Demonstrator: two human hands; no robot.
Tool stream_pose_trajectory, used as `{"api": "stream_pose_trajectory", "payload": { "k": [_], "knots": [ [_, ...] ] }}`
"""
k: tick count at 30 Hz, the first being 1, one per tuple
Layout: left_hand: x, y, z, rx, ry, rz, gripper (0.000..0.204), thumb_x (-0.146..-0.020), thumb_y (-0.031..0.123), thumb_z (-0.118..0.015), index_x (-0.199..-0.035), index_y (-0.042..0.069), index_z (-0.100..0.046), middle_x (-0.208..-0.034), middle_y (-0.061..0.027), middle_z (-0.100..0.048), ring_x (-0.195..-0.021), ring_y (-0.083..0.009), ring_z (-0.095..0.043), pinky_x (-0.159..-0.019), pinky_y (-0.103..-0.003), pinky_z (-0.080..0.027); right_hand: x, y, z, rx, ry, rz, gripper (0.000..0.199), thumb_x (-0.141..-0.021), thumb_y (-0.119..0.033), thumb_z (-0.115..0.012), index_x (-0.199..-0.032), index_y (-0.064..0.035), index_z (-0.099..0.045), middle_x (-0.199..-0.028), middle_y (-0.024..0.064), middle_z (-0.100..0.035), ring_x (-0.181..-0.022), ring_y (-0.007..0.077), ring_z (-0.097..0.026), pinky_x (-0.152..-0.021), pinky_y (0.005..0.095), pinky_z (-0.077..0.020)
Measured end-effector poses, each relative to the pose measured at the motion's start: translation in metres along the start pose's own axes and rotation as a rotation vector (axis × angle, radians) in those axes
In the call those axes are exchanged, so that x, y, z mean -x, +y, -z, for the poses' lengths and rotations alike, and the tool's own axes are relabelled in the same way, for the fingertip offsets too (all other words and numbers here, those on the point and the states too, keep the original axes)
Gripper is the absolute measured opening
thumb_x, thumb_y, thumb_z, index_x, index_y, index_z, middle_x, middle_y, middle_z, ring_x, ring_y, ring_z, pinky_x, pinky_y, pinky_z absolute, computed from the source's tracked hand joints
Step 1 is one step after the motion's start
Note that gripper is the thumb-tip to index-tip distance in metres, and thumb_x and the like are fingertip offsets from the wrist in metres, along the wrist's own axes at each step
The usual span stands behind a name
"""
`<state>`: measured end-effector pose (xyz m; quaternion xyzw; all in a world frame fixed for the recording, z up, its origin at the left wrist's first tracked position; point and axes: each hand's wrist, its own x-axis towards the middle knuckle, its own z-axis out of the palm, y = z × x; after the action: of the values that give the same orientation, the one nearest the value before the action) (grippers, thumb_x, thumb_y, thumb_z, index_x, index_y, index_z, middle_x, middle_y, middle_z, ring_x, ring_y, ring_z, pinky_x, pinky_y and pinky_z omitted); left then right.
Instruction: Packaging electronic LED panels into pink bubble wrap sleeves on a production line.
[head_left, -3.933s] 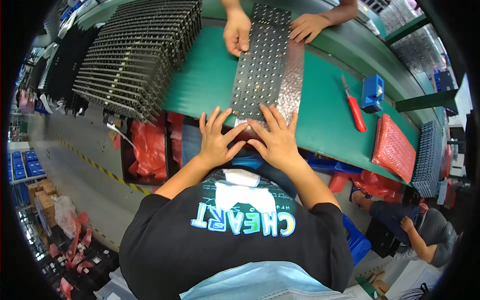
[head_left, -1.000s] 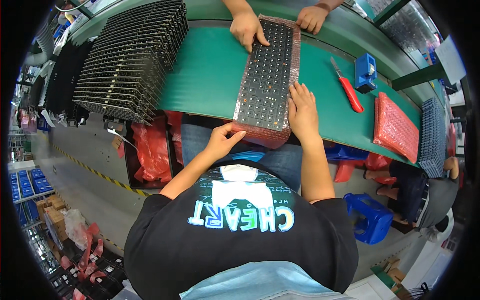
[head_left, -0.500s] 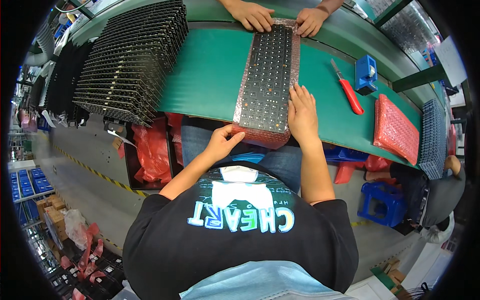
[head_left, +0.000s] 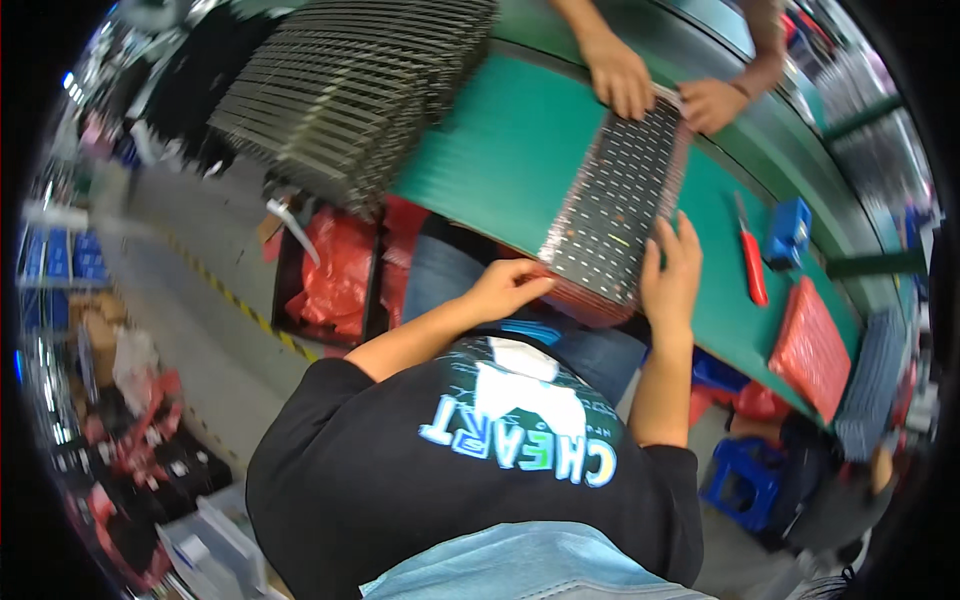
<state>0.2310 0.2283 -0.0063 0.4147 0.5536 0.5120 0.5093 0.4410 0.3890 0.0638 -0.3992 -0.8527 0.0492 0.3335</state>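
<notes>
A black keyboard circuit board (head_left: 622, 200) lies lengthwise on a stack of pink bubble wrap (head_left: 590, 301), whose near end hangs over the table edge. My left hand (head_left: 508, 290) pinches the near left corner of the bubble wrap between thumb and fingers. Along the right edge of the board, my right hand (head_left: 672, 275) rests with its fingers extended and slightly apart. At the far end, another person's two hands, one (head_left: 620, 78) on the left and one (head_left: 711, 105) on the right, touch the board and wrap.
Tall stacks of boards (head_left: 340, 95) stand on the left of the green table (head_left: 500, 140). To the right lie a red-handled knife (head_left: 752, 262), a blue tape dispenser (head_left: 789, 232) and folded red bubble wrap (head_left: 812, 350). A black bin (head_left: 290, 290) with red wrap sits below.
The whole view has swung, so the table appears tilted and shifted right. My right hand's fingers have spread a little; the board still lies on the wrap.
</notes>
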Motion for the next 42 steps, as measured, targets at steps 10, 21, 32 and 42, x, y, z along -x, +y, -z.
{"api": "stream_pose_trajectory", "payload": {
  "k": [10, 21, 32, 42],
  "knots": [
    [0.006, 0.013, -0.003, 0.131, -0.062, -0.087, 0.018, -0.093, 0.012, -0.066, -0.104, -0.001, -0.07, -0.085, -0.0013, -0.069, -0.069, -0.0074, -0.055, -0.065, -0.021, -0.045, -0.024, -0.007, 0.002, -0.05, -0.172, -0.094, 0.033, -0.085, -0.017, -0.069, -0.116, -0.0057, -0.067, -0.134, 0.0186, -0.057, -0.122, 0.0345, -0.053, -0.101, 0.0418, -0.0451],
    [0.003, 0.016, -0.004, -0.045, -0.061, 0.047, 0.017, -0.095, 0.013, -0.064, -0.103, -0.001, -0.07, -0.083, -0.0001, -0.068, -0.067, -0.0055, -0.052, -0.062, -0.02, -0.043, -0.025, 0.006, -0.008, 0.005, -0.111, -0.046, 0.031, -0.083, -0.02, -0.071, -0.11, -0.0042, -0.07, -0.124, 0.018, -0.063, -0.11, 0.0342, -0.058, -0.094, 0.0407, -0.0482],
    [0.003, 0.007, -0.004, -0.054, -0.021, 0.009, 0.013, -0.095, 0.012, -0.064, -0.097, 0.0, -0.069, -0.08, 0.0009, -0.065, -0.067, -0.0054, -0.051, -0.062, -0.019, -0.042, -0.092, 0.029, 0.02, -0.074, -0.365, -0.294, 0.014, -0.083, -0.018, -0.068, -0.087, -0.0048, -0.071, -0.091, 0.0102, -0.069, -0.083, 0.0273, -0.064, -0.074, 0.0371, -0.0508],
    [0.005, 0.014, -0.007, 0.042, -0.126, 0.023, 0.009, -0.094, 0.008, -0.064, -0.099, 0.001, -0.067, -0.084, -0.0009, -0.066, -0.072, -0.0063, -0.055, -0.069, -0.019, -0.045, -0.112, 0.04, 0.018, -0.002, -0.307, -0.221, 0.018, -0.084, -0.022, -0.067, -0.087, -0.005, -0.071, -0.086, 0.008, -0.069, -0.078, 0.0275, -0.064, -0.071, 0.0377, -0.0509]
  ]
}}
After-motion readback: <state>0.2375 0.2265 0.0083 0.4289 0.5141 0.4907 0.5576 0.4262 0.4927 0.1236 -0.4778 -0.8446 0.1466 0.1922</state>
